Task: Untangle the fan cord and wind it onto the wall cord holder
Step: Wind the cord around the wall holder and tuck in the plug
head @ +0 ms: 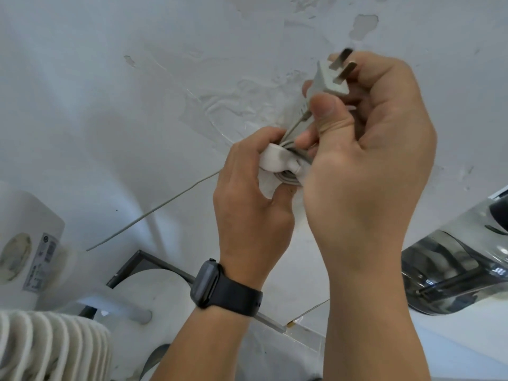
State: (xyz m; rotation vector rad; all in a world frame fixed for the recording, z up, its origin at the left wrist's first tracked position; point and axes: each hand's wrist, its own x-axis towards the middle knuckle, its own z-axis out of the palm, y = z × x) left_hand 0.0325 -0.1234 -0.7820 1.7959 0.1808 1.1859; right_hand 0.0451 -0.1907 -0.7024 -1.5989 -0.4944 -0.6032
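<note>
Head view: the right hand [379, 149] pinches the plug [328, 81] in a closed grip, prongs pointing up and to the right, just above the wall cord holder [280, 159]. The left hand [247, 193] grips the holder, where the cord [154, 209] is already partly wound; the loose part runs down to the left

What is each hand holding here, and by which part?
The right hand pinches the plug by its body, prongs free. The left hand grips the white cord holder at its edge.
</note>
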